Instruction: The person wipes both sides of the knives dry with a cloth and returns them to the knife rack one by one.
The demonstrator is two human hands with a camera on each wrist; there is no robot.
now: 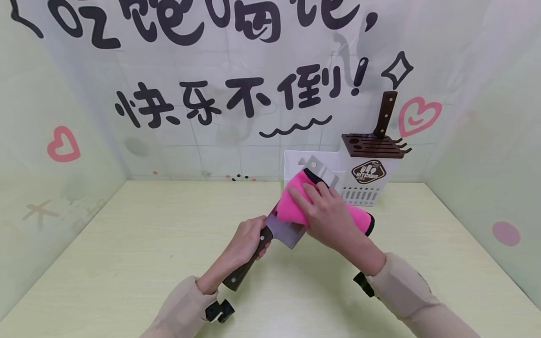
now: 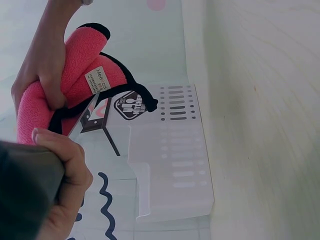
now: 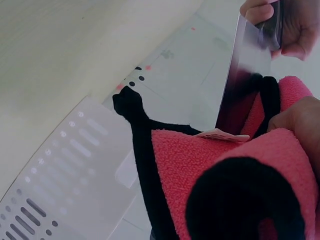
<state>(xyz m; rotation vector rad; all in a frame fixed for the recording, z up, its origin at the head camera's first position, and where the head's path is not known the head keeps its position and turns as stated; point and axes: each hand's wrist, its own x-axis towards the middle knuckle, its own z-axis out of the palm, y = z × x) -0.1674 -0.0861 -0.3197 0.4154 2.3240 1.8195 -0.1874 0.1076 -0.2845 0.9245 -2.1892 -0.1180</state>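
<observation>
My left hand [image 1: 247, 241] grips the dark riveted handle of a cleaver [image 1: 289, 233], its blade pointing up and away to the right. A pink towel [image 1: 291, 206] with black edging is folded over the middle of the blade. My right hand [image 1: 331, 216] holds the towel against the metal, fingers on the upper face and thumb underneath, as the left wrist view shows. Beyond the towel, in line with the blade, a grey metal end with a hole shows. In the right wrist view, the bare blade [image 3: 240, 75] runs from the left hand down into the towel [image 3: 185, 175].
Behind the hands, a white knife rack [image 1: 363, 192] with a brown slotted top stands against the back wall. Another dark-handled knife [image 1: 385, 115] stands upright in it. The pale wooden table [image 1: 127, 263] is bounded by printed wall sheets at the back and sides.
</observation>
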